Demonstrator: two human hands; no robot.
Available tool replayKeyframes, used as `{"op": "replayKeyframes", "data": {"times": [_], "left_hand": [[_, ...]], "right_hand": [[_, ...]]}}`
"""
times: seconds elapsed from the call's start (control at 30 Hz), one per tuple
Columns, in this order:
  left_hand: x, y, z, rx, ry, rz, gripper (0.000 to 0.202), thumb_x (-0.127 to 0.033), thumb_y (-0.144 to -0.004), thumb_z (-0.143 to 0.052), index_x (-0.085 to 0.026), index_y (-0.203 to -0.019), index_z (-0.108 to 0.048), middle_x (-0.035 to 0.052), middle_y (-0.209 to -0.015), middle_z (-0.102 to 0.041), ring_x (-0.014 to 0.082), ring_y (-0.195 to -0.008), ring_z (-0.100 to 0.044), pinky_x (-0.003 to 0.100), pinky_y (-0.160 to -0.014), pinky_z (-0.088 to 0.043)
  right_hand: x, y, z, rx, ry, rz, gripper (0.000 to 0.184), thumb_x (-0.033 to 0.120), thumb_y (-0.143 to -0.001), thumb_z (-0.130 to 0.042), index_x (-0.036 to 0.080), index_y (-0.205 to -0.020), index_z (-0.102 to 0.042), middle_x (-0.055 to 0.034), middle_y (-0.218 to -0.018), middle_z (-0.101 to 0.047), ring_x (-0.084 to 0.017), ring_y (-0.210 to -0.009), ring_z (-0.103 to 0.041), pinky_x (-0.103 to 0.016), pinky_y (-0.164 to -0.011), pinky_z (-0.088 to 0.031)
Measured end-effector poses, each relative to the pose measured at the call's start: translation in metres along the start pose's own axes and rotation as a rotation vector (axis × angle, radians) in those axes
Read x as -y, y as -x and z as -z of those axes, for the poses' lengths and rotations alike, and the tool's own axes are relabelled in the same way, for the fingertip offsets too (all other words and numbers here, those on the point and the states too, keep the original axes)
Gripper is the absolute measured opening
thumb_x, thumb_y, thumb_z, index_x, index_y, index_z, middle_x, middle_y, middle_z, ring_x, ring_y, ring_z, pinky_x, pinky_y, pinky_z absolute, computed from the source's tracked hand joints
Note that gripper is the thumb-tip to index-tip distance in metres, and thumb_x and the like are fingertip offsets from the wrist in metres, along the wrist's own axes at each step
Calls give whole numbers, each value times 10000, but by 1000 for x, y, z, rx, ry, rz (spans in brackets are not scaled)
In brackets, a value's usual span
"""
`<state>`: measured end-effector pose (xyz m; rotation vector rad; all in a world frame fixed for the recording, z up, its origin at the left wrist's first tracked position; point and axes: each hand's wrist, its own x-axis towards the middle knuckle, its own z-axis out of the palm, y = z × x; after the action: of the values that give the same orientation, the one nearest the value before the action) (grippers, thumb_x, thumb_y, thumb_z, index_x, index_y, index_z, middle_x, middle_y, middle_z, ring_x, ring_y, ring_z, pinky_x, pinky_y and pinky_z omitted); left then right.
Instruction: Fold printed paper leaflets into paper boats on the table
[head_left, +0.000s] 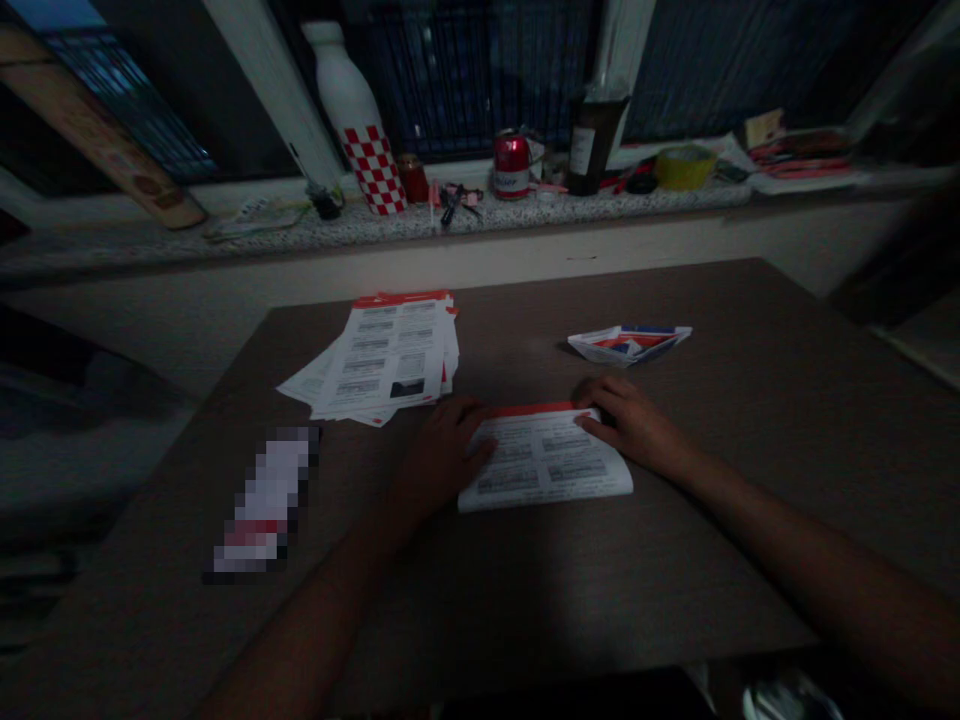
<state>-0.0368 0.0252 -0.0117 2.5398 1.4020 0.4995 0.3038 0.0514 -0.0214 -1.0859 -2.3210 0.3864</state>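
Observation:
A folded printed sheet of paper (545,462) with a red top edge lies on the brown table (675,560) in front of me. My left hand (442,450) rests on its left edge, fingers lying flat on the paper. My right hand (626,415) presses its upper right corner with fingers stretched out. Neither hand grips anything. A folded paper boat (628,343) sits just beyond my right hand. A stack of the same printed sheets (386,355) lies beyond my left hand.
A blurred-out object (264,500) lies at the table's left. The stone windowsill behind holds a red-checked white bottle (358,120), a red can (511,165), a dark bottle (592,140), a tape roll (684,167), pens and papers.

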Motion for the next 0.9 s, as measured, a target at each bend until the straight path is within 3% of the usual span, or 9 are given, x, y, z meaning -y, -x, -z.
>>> {"op": "replayKeyframes", "data": {"times": [0.37, 0.6, 0.9], "left_hand": [[5, -4, -2, -24, 18, 35, 350, -301, -1028, -643, -235, -1371, -643, 92, -1323, -612, 284, -1241, -599, 474, -1102, -502], [2, -5, 1, -11, 0, -10, 271, -282, -1031, -641, -253, -1292, -709, 81, -1289, -614, 277, -1216, -589, 471, -1074, -496], [5, -6, 1, -8, 42, -4, 269, -277, -1029, -636, -246, -1284, -718, 76, -1253, -648, 271, -1173, -610, 473, -1049, -503]], "right_hand": [[0, -5, 2, -16, -16, -96, 179, 296, -973, -704, 237, -1142, -688, -125, -1191, -686, -318, -1128, -670, -509, -1003, -552], [-3, -7, 6, 19, -77, -204, 177, 324, -943, -738, 218, -1081, -704, -107, -1137, -687, -244, -893, -692, -410, -814, -591], [0, -9, 6, 22, -39, -219, 103, 314, -953, -715, 221, -991, -690, -87, -1037, -684, -237, -850, -671, -389, -781, -558]]}}
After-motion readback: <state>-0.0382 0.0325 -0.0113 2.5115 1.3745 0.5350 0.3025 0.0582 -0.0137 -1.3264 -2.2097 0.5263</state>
